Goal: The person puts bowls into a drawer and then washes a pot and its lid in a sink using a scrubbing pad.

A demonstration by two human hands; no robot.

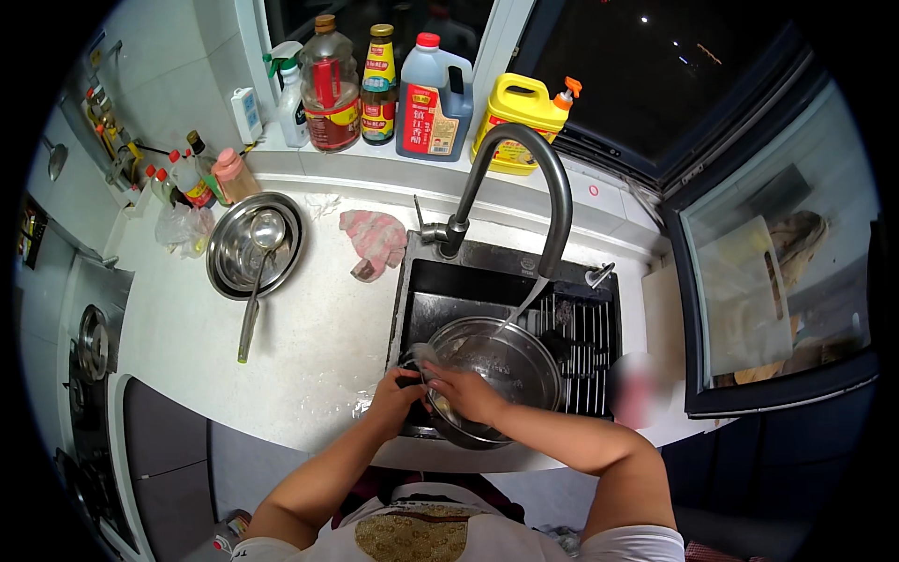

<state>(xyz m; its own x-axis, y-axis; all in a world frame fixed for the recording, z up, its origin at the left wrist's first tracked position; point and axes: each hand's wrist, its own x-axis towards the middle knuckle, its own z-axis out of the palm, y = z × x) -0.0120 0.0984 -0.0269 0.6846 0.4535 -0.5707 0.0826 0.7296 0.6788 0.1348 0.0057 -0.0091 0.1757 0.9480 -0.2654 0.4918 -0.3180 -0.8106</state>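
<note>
Both hands meet at the left rim of a round steel basin (546, 361) in the dark sink (405, 314). My left hand (394, 401) is closed with its fingers curled, a dark bit showing at them. My right hand (464, 391) reaches across the basin's near left side, its fingers closed against the left hand's. A small pale, see-through thing (423, 354) shows at the fingertips, too smeared to name. From the curved grey tap (560, 201), a stream of water (523, 304) falls into the basin, which holds some water.
Left on the counter (323, 323) stand a steel bowl (217, 251) with a ladle (255, 298) and a pink-and-white cloth (375, 242). Several bottles, including a brown-capped one (334, 89), line the sill. A wire rack (590, 361) sits in the sink's right side. An open window pane (749, 290) juts in at right.
</note>
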